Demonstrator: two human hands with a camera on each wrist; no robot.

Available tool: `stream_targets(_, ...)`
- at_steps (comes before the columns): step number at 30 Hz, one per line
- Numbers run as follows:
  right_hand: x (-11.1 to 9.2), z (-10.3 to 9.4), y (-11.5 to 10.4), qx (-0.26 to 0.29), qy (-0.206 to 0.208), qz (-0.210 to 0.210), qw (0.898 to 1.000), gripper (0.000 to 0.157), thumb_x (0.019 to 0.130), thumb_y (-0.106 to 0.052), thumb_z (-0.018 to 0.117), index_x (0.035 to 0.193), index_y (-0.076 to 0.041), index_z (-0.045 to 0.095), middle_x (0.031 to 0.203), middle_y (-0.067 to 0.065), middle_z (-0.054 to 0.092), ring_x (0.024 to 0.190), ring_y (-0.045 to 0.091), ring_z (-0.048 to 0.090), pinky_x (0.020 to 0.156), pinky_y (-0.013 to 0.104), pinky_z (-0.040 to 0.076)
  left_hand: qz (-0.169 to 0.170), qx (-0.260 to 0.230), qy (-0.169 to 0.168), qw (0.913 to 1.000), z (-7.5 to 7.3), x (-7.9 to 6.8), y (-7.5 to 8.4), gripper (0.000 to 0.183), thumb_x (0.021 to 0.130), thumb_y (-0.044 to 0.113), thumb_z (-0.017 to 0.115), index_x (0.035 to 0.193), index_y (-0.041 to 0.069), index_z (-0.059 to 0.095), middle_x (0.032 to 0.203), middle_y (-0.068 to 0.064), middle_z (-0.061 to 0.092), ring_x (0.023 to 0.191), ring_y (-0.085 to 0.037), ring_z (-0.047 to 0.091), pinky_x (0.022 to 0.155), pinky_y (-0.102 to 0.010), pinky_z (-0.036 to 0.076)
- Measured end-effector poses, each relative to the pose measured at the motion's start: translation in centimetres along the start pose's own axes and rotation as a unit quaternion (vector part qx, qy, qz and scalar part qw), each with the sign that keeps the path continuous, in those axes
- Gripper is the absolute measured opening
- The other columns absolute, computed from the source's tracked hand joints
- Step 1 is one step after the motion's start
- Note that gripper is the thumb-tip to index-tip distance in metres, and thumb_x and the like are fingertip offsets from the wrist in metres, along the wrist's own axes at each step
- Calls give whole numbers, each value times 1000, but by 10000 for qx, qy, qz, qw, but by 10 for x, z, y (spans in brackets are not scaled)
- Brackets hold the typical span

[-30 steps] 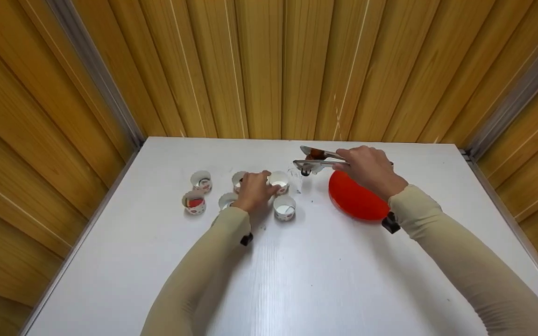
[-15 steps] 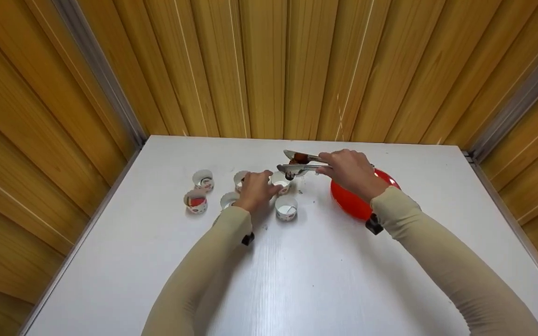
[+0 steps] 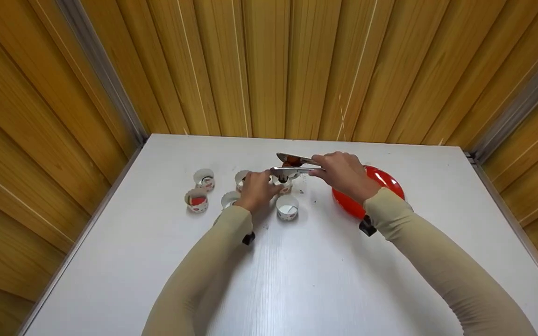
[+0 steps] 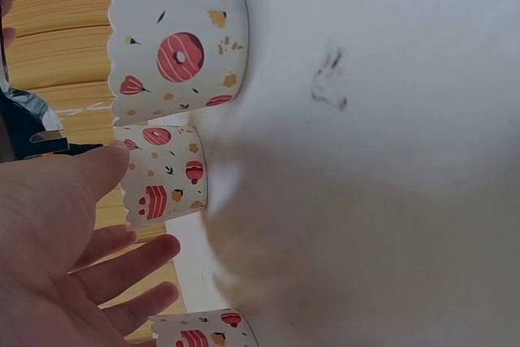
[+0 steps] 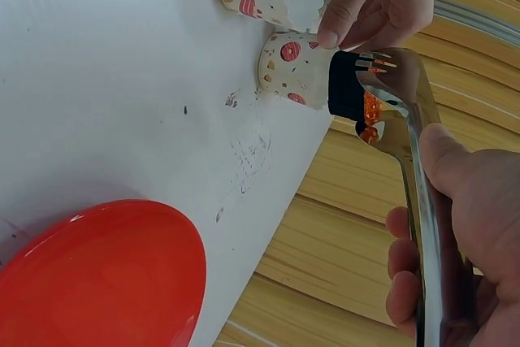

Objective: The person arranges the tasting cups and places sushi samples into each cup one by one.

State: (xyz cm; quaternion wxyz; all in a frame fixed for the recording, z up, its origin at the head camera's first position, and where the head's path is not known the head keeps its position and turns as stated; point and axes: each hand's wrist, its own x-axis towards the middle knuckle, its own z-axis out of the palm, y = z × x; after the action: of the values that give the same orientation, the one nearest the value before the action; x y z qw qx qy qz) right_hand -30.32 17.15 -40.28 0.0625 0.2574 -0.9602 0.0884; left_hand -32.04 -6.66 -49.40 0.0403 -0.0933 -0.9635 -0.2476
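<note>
My right hand (image 3: 343,172) grips metal tongs (image 5: 429,225). Between the tong tips is a sushi piece (image 5: 347,87) with a black wrap and orange, roe-like beads. It hangs over the back right paper cup (image 5: 292,67), partly covering the rim. My left hand (image 3: 256,189) reaches to that cup from the left. Its thumb touches the rim, while other fingers extend beside it in the left wrist view. Nearer me stands another white paper cup (image 3: 287,210) with printed sweets, and a red plate (image 3: 388,179) lies below my right forearm.
Further left stand more paper cups: one at the back (image 3: 204,183), and a front one (image 3: 197,205) with something red inside. Two others lie partly behind my left hand. Dark smudges (image 5: 248,160) mark the white table (image 3: 269,280); wood-look panels (image 3: 269,70) rise behind it.
My right hand has moved left from above the red plate, bringing the tongs and sushi piece over the back right cup. The left hand has stayed by that cup.
</note>
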Motion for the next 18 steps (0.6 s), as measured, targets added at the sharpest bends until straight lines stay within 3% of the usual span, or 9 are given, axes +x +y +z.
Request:
stream_targets(7, 0, 3, -2, 127, -78, 8, 9999, 30, 94, -34, 76, 115, -13, 73, 92, 5, 76, 72, 24, 63, 63, 36, 53, 1, -159, -2, 9999, 1, 1, 0, 34, 91, 36, 80, 113, 11, 76, 103, -8, 76, 98, -28, 61, 96, -43, 46)
stream_targets(18, 2, 6, -2, 188, -132, 20, 9997, 31, 95, -33, 75, 118, -13, 73, 96, 7, 76, 73, 25, 64, 63, 36, 55, -66, -500, -48, 9987, -1, 0, -4, 29, 92, 34, 80, 109, 11, 76, 108, -9, 74, 99, -25, 62, 92, -41, 50)
